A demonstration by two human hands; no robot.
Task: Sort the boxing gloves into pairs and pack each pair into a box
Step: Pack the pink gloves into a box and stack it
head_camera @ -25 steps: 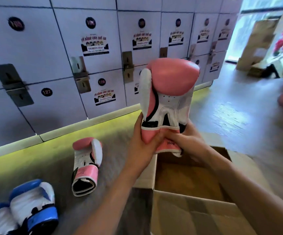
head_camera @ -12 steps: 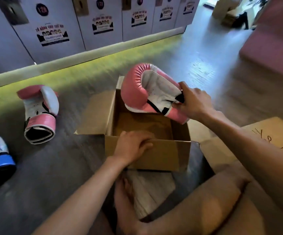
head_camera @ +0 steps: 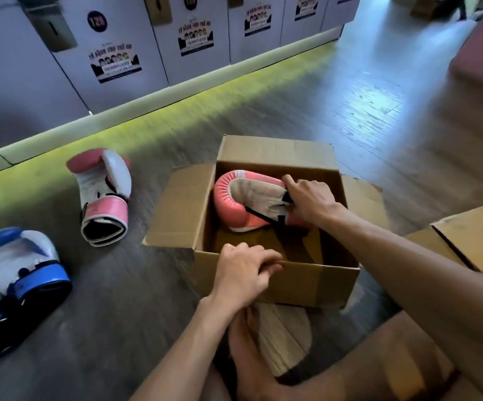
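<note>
At the bottom centre a bare foot rests on the floor. Just above it, the left hand grips the near wall of an open cardboard box, fingers curled over the rim and into the inside. All four flaps of the box are folded outward.

Inside, toward the far left corner, a pink glove lies on its side, with its padded end at the left and its white palm facing up. The right hand reaches in from the right and holds this glove by the cuff, fingers closed round it. The brown bottom in the near half of the box is bare; whether the glove touches the bottom cannot be told.

Left of the box, apart from it, a second pink glove lies on the floor with its cuff opening toward the camera. A blue glove lies at the lower left edge.

At the right edge a second box stands with its top closed. Numbered lockers line the top of the frame.
</note>
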